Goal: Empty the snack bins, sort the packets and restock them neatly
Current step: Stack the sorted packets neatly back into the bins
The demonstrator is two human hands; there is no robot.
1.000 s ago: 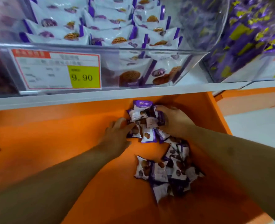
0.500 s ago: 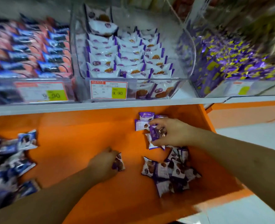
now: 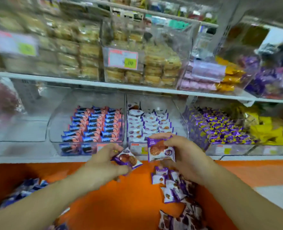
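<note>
Nearest to me, loose purple-and-white packets (image 3: 174, 188) lay in a heap on the orange counter (image 3: 120, 196), running from just under my right wrist down toward the bottom edge, so I judged plenty of sorting was left. A smaller pile of blue packets (image 3: 22, 191) sat at my far left on the same counter, also waiting. Above the counter, my left hand (image 3: 102, 165) had its fingers curled round one cookie packet (image 3: 127, 159), tilted on its corner, and my right hand (image 3: 185, 155) pinched a second packet (image 3: 160, 151) upright by its top edge; both were raised in front of the shelf, apart from each other. Beyond them, the middle clear bin (image 3: 154, 125) already held neat rows of the same white-and-purple packets, filled toward the front, so restocking there looked well advanced though not finished. The bin to its left (image 3: 94, 127) stood in tidy rows of blue-and-pink packs, apparently mostly done. The bin to the right (image 3: 220, 128) was a jumble of purple-and-yellow wrappers, seemingly untouched. Further up, the upper shelf (image 3: 104, 83) was too blurred to judge.
</note>
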